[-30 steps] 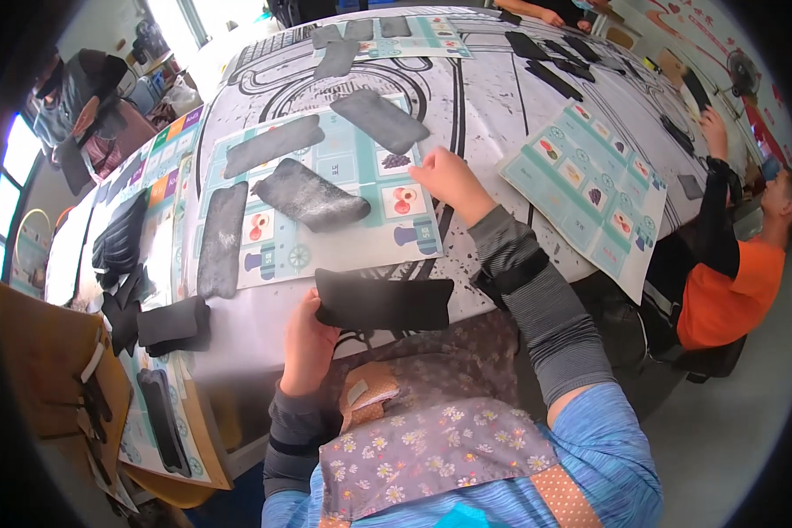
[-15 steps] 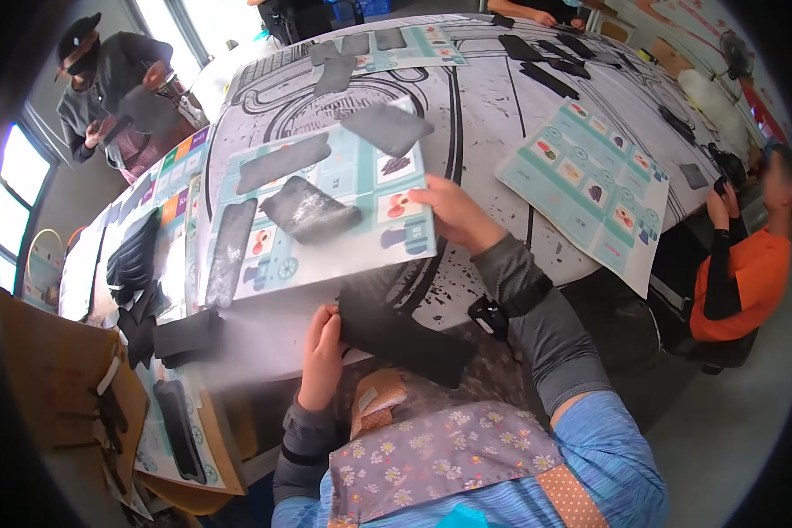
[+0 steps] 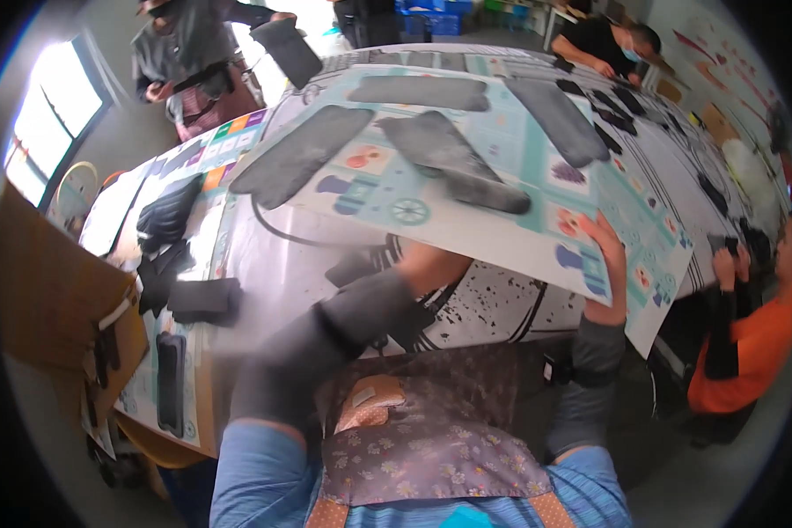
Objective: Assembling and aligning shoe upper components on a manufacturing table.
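Note:
A printed white-and-teal board (image 3: 475,231) is raised and tilted above the table in front of me. My right hand (image 3: 609,251) grips its right edge near the corner. My left hand (image 3: 431,267) reaches under the board's near edge, its fingers hidden. Several flat dark-grey pieces that look like cloth rest on top: one long piece (image 3: 308,154) at the left, one (image 3: 418,91) along the far side, one (image 3: 561,121) at the right, and two overlapping pieces (image 3: 453,163) in the middle. Beneath the board, a dark piece (image 3: 352,268) shows on the table by my left forearm.
A stack of dark pieces (image 3: 169,214) and a folded black piece (image 3: 204,301) sit on the left. A second printed board (image 3: 647,304) lies to the right. More dark pieces (image 3: 612,107) lie far right. Co-workers stand or sit at far left, far right and right (image 3: 744,352).
The board has risen and shifted right. My left hand no longer shows the black piece it held and has moved beneath the board. The far-left person now holds a dark piece outstretched.

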### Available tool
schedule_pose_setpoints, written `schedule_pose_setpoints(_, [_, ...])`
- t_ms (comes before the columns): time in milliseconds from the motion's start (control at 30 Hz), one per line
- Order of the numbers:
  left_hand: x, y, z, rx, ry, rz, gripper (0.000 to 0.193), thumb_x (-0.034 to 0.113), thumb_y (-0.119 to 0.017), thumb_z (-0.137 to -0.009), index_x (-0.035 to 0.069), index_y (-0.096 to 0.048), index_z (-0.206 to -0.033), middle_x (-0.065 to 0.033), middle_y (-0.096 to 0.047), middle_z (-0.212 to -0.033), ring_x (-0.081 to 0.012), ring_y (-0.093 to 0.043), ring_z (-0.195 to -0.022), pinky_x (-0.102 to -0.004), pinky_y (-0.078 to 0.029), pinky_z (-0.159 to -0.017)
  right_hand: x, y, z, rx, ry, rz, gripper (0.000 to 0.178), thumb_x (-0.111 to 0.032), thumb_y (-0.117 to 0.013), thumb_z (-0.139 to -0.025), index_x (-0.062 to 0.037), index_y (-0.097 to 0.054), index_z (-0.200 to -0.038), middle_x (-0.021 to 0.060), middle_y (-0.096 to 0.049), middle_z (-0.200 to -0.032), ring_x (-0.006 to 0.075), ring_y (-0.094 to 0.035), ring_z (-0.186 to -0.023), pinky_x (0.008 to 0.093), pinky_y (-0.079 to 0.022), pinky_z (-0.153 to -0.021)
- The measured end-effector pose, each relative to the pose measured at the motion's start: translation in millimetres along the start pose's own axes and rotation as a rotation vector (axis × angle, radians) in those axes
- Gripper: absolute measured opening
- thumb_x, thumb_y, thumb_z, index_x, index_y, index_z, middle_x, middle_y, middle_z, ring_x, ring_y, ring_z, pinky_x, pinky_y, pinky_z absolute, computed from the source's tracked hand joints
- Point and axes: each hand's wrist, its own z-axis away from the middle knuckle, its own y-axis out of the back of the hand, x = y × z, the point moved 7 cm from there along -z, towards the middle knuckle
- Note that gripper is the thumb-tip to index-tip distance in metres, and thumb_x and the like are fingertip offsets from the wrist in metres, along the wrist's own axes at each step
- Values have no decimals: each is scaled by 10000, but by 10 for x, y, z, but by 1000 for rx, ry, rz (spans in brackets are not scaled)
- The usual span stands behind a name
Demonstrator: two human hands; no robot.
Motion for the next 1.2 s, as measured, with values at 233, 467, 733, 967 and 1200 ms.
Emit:
schedule_pose_setpoints(233, [-41, -120, -69, 257, -78, 402, 474, 61, -495, -996, 49, -429, -1466, -226, -626, -1247, -345, -689, -1022, -457, -574, -889, -145, 286, 476, 199, 101, 130, 350, -153, -543, -1005, 42, -598, -1291, 104, -666, -1191, 141, -646, -1091, 263, -518, -906])
schedule_pose_setpoints(467, [23, -356, -327, 243, 197, 769, 496, 31, -483, -995, 60, -396, -1482, -232, -623, -1242, -346, -701, -995, -448, -595, -856, -399, 405, 696, 340, 57, -61, 353, -159, -549, -1007, 56, -595, -1283, 114, -635, -1222, 146, -642, -1055, 268, -521, -900])
schedule_pose_setpoints(733, [-488, 3, -267, 245, 588, 1155, 525, -3, -470, -993, 74, -358, -1501, -238, -620, -1236, -347, -716, -966, -439, -617, -817, -474, 822, 1098, 335, 617, 708, 407, -170, -570, -1024, 115, -538, -1314, 248, -581, -1364, 316, -586, -1251, 428, -451, -1107])
schedule_pose_setpoints(967, [-429, 1635, 1235, 610, 912, 995, 425, 46, -549, -1009, 46, -405, -1409, -133, -655, -1031, -221, -740, -820, -297, -629, -698, -419, 1285, 1268, 438, 706, 999, 432, -175, -586, -1012, 133, -559, -1314, 249, -574, -1394, 321, -591, -1263, 392, -476, -1082])
schedule_pose_setpoints(1200, [-669, 3162, 3454, 1312, 755, 712, 361, -28, -558, -983, 51, -454, -1320, -136, -652, -1044, -235, -739, -869, -252, -631, -717, -227, 1638, 1152, 638, 473, 761, 442, -166, -571, -1019, 136, -539, -1341, 258, -562, -1410, 329, -583, -1273, 396, -478, -1084])
